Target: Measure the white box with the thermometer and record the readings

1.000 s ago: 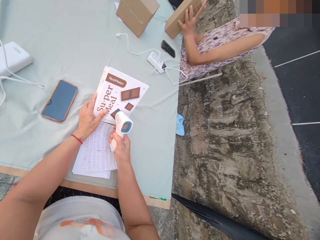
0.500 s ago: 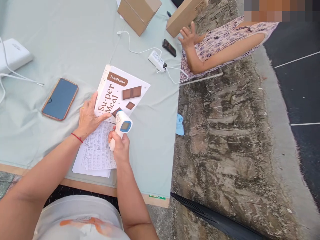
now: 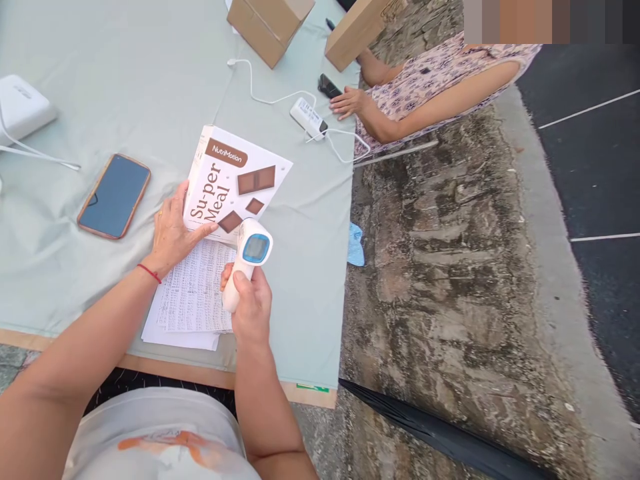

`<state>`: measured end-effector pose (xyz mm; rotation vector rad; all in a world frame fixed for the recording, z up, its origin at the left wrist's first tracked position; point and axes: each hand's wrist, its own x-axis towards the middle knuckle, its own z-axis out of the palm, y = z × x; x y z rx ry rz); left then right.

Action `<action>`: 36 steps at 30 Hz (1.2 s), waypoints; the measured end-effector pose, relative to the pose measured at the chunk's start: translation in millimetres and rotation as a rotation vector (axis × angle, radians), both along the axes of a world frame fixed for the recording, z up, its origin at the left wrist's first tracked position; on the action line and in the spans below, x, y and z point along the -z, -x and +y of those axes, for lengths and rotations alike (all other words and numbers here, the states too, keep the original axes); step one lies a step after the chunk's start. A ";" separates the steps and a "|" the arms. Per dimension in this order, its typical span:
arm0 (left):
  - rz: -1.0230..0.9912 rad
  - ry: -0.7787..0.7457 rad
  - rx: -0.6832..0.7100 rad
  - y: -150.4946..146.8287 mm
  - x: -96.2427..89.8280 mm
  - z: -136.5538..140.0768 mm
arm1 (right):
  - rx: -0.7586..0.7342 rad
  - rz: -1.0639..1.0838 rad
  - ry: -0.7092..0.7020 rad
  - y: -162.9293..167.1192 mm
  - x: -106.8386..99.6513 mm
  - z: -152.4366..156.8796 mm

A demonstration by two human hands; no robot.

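Note:
A white thermometer gun (image 3: 256, 248) with a blue-rimmed screen is upright in my right hand (image 3: 253, 310), its fingers wrapped around the handle. It stands just by the lower right part of a white carton (image 3: 229, 175) printed "NutriMotion Su-per Meal" with chocolate pieces. My left hand (image 3: 173, 230) grips the carton's lower left corner, thumb over the front and fingers along the side. Handwritten sheets of paper (image 3: 193, 287) lie on the table below the carton, partly under it. Left of my left hand a phone (image 3: 114, 195) with an orange-brown case lies face up.
A white box-like device (image 3: 23, 110) with cables is at the far left. Cardboard boxes (image 3: 270, 30) stand at the back. A co-worker's hand (image 3: 350, 102) touches a small black device (image 3: 329, 87), beside a white cabled block (image 3: 307, 119). The table's right edge drops to rough ground.
My right hand has tilted the thermometer gun and moved it slightly right, away from the carton. The co-worker's hand has come down from the cardboard box to the black device. The view has shifted a little.

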<state>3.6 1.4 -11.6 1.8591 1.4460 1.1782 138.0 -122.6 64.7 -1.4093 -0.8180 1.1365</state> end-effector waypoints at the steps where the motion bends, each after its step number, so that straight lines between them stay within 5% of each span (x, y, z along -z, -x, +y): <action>1: 0.002 0.000 0.000 0.1 -0.3 0.3 | 0.003 0.004 -0.003 -0.1 -1.5 -0.6; 9: 0.002 -0.039 0.000 1.8 2.7 0.9 | 0.002 -0.030 -0.063 -7.1 -5.4 -9.8; 14: 0.030 -0.031 0.027 3.6 -0.7 1.0 | 0.225 -0.308 -0.079 -42.5 13.3 -20.3; 19: 0.103 -0.023 0.030 4.7 -2.0 4.7 | 0.362 -0.740 0.135 -106.5 55.0 -43.4; 24: 0.041 -0.025 0.040 6.5 3.6 8.2 | 0.337 -1.036 0.341 -144.2 83.9 -67.1; 27: 0.037 -0.084 -0.016 9.0 -0.6 5.8 | 0.365 -1.075 0.211 -137.1 85.8 -71.2; 31: 0.085 -0.177 -0.102 8.5 -17.8 -8.5 | 0.257 -0.810 0.139 -102.2 79.7 -62.4; 36: 0.276 -0.205 0.277 -11.0 -32.8 -39.2 | 0.075 -0.770 0.189 -77.2 68.9 -45.2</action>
